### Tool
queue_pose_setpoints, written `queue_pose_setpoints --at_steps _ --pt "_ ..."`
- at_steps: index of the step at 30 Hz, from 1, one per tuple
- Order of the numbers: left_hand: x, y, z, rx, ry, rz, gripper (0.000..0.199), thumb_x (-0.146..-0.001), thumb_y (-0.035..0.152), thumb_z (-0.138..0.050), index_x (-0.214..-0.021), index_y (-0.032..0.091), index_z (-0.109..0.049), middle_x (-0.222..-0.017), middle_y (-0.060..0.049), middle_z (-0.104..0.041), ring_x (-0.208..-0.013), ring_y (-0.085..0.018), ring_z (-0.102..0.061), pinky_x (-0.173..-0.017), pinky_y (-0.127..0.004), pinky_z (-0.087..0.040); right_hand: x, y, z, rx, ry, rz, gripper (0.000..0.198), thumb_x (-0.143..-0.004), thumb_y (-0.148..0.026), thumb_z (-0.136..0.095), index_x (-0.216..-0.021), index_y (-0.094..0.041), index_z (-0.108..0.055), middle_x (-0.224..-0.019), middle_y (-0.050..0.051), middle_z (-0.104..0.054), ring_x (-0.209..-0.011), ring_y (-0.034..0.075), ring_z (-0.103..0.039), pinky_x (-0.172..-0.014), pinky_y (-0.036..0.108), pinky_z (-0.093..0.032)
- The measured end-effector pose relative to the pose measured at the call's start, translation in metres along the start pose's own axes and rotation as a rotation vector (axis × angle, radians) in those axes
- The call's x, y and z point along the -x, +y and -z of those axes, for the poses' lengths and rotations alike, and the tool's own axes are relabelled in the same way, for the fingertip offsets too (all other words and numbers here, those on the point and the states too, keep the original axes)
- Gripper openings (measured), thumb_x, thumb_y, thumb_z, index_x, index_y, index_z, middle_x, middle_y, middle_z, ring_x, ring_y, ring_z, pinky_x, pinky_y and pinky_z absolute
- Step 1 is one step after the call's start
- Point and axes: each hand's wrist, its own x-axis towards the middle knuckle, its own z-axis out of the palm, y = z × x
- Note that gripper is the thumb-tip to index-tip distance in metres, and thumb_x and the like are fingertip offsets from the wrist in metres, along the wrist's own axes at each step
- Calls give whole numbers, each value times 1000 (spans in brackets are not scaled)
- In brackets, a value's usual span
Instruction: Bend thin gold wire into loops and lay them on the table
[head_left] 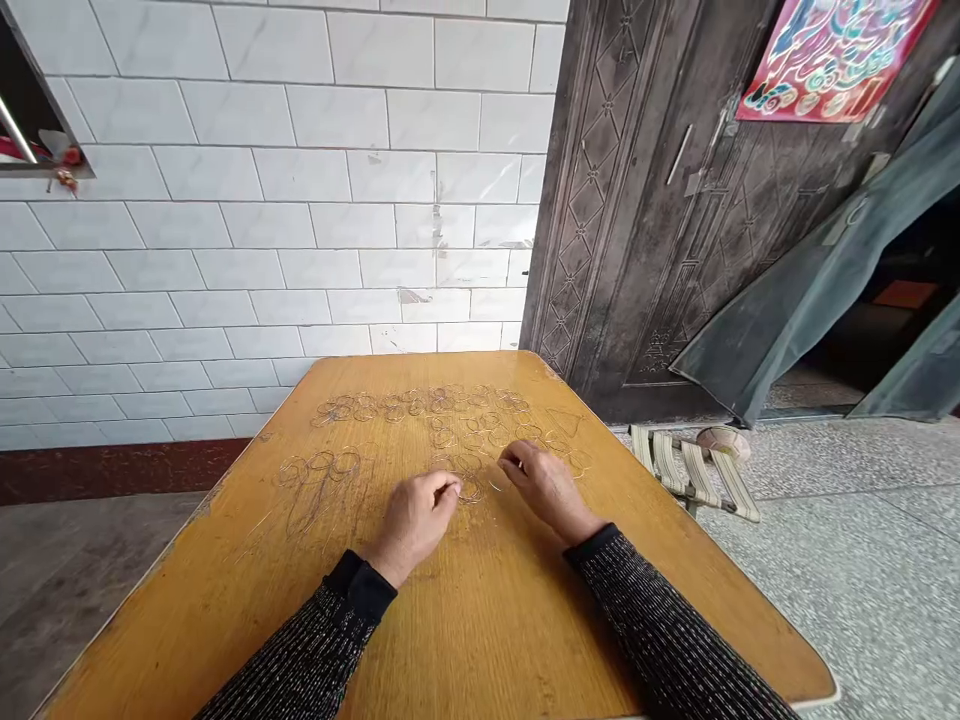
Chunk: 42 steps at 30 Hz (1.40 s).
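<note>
My left hand (418, 515) is closed in a pinch above the middle of the table, thumb pressed to the bent forefinger. A thin wire loop (471, 492) shows right at its fingertips and seems to be held there. To the right, my right hand (546, 487) hovers with curled fingers brought together; whatever they grip is too fine to make out. A short bright piece of wire (496, 486) shows between the hands. Beyond them, several coiled wire loops (442, 400) lie in rough rows. More loops and a tangle of loose strands (319, 485) rest on the left.
The wooden table (480, 640) has rounded corners and stands near a white tiled wall (337, 230). At the right are a dark carved door (637, 200), a grey-green curtain (817, 270) and a low strap stool (694, 470) on the speckled floor.
</note>
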Motion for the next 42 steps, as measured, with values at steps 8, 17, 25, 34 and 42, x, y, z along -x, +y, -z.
queue_pose_setpoints --at_steps 8,17,25,34,42 --pt "2 7 1 637 -127 339 28 -73 32 -53 -94 13 -59 -77 -3 -61 -63 -11 -53 -51 -20 -39 16 -31 -4 -173 33 205 18 -86 -24 -42 -75 -18 -54 -74 5 -58 -64 13 -53 -59 22 -36" --pt "0 2 -2 713 -88 282 32 -75 42 -53 -86 13 -59 -71 -1 -57 -52 -7 -46 -44 -19 -33 16 -36 -2 -141 -32 230 17 -87 -23 -41 -77 -18 -54 -76 5 -60 -65 13 -55 -58 21 -37" --pt "0 4 1 781 -60 310 31 -74 45 -54 -72 14 -57 -67 -1 -56 -50 -7 -44 -43 -18 -30 16 -35 -6 -243 36 212 14 -83 -20 -45 -73 -16 -54 -65 2 -59 -55 10 -51 -53 20 -35" --pt "-2 0 2 1009 69 384 27 -70 38 -61 -79 12 -61 -65 0 -55 -50 -5 -42 -45 -17 -30 15 -36 -7 -484 26 47 14 -77 -16 -43 -80 -15 -56 -50 -4 -49 -41 7 -43 -43 18 -32" --pt "-6 -4 5 1206 163 436 27 -66 35 -67 -77 12 -61 -64 1 -55 -49 -4 -45 -44 -15 -32 10 -37 -7 -908 -5 -181 5 -70 -22 -47 -71 -18 -44 -47 -9 -43 -33 5 -38 -35 17 -29"
